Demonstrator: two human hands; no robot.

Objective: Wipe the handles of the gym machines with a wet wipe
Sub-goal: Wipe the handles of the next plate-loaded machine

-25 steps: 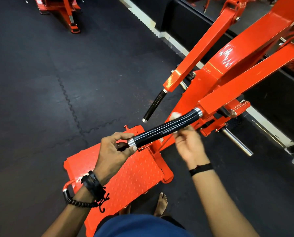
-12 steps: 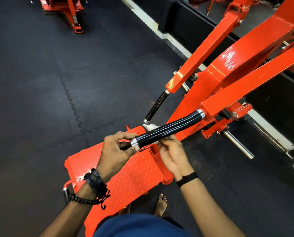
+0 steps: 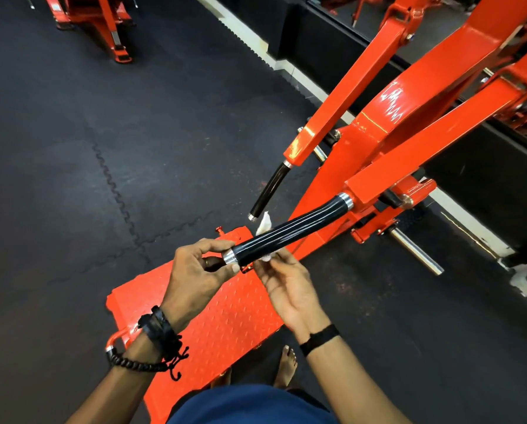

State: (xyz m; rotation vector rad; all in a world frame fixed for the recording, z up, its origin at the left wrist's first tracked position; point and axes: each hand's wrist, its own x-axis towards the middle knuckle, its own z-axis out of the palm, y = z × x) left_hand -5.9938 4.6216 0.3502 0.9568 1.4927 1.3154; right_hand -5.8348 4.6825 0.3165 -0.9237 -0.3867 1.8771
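Wipe [image 3: 263, 224], white and crumpled, sits wrapped round the near handle [image 3: 289, 232] close to its free end: one tuft sticks up behind the bar, another bit shows under it, just above the right hand [image 3: 286, 284]. Right fingers [image 3: 266, 264] reach up under the bar and pinch the lower bit of wipe; palm faces up, and how far the fingers curl behind the bar is hidden. Left hand [image 3: 196, 272] holds the silver end cap [image 3: 229, 257] of the handle, thumb and forefinger pinched on it, steadying the bar.

Handling, judged: wipe is light, limp, damp, likely to bunch or tear if dragged hard, so best folded round the grip and slid along with a light squeeze. Handle is stiff, black, ribbed lengthwise and glossy, probably slick when wet; fixed to the orange arm [image 3: 424, 154] of the machine, it may swing, so holding the cap end makes sense. Ribs could trap dirt, so a twist as well as a slide seems needed. Stretch from the wipe up to the far silver collar [image 3: 345, 201] looks shiny, cannot tell if wiped.

Second handle [image 3: 269, 191], smooth black, hangs just beyond from another orange arm, with no hand on it. Orange checker footplate [image 3: 225, 316] lies below the hands on the dark rubber floor [image 3: 103, 148].

Writing: none readable. White squiggle on the main beam [image 3: 392, 104] looks like glare, not a logo. No brand or label visible on wipe or handles.
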